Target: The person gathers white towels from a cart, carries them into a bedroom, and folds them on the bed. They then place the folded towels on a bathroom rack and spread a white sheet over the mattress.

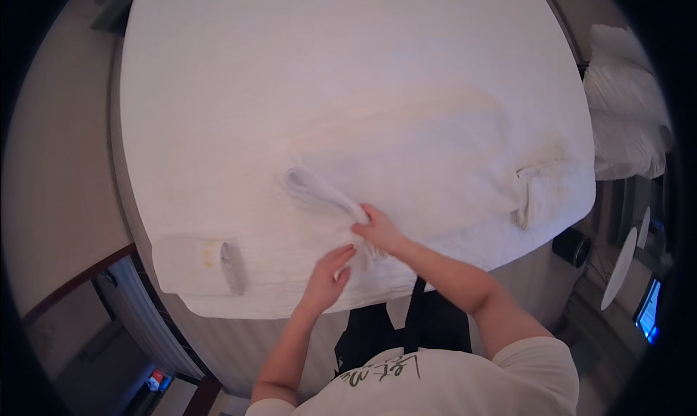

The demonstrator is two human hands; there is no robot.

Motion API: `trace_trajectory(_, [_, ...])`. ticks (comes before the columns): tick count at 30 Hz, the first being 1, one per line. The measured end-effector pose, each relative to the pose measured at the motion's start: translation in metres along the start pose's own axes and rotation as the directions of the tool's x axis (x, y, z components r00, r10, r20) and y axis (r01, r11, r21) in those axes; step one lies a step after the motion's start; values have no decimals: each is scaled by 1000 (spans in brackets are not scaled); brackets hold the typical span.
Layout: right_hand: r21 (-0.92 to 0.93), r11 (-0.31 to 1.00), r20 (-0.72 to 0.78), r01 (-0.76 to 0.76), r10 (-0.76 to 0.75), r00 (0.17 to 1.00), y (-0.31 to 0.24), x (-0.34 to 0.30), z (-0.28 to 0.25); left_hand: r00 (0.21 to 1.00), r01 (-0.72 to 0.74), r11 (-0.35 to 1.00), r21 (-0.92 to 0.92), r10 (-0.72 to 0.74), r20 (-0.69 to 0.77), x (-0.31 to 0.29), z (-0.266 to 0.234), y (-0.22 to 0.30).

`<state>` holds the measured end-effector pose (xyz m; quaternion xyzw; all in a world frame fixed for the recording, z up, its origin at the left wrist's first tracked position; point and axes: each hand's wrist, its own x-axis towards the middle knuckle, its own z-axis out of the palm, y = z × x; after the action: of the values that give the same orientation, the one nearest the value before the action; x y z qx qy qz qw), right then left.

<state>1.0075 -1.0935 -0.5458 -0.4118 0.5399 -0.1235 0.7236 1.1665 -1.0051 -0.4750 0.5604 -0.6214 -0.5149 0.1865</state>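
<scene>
The person wears a white short-sleeved shirt with dark lettering, a black strap and probably black trousers.

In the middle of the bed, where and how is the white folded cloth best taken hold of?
Probably grip the white folded cloth by its left edge, from the near side: this layered edge appears raised off the bed, and the right hand holds its near end.

White bed in dim light
</scene>
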Motion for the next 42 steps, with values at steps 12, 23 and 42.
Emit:
trace_trajectory(12, [-33,999,-18,11,-12,1000,49,-23,-56,908,210,532,821,206,-365,209,-24,-16])
trace_trajectory(23, [643,651,-733,404,370,571,110,-110,-231,907,-323,769,551,417,-50,447,149,120])
trace_trajectory(42, [-858,303,104,415,-690,717,59,-110,-174,872,-24,500,866,434,-226,199,-29,6])
